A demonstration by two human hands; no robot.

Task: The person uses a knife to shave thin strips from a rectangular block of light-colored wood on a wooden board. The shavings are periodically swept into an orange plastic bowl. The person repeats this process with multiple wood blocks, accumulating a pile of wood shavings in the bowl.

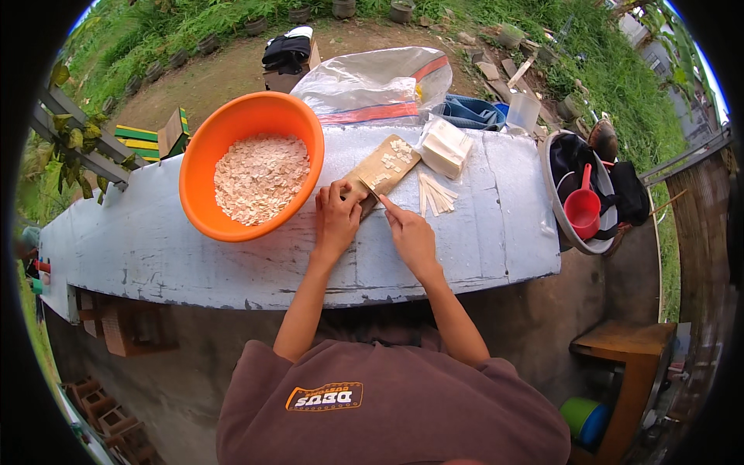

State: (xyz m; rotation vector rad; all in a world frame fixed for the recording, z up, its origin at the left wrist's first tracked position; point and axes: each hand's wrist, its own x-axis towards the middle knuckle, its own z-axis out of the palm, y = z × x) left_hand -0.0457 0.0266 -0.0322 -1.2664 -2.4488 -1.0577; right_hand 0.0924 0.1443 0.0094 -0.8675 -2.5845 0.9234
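Observation:
A narrow brown cutting board (pixel 395 161) lies slantwise on the table, with small pale cut pieces (pixel 400 149) along it. My right hand (pixel 411 237) grips a knife (pixel 369 187), its blade down on the board. At the board's near end, my left hand (pixel 338 217) has its fingers curled close to the blade; what they press on is too small to make out. Thin pale strips (pixel 437 194) lie fanned out to the right of the board. Behind them sits a clear plastic pack of pale, flat-cut pieces (pixel 446 147).
A large orange basin (pixel 203 186) full of pale flakes (pixel 262 177) stands left of my hands. Clear plastic sacking (pixel 364 81) lies at the table's (pixel 480 248) far edge. On the right, a grey tub (pixel 552 178) holds a red dipper (pixel 583 209) and dark cloth.

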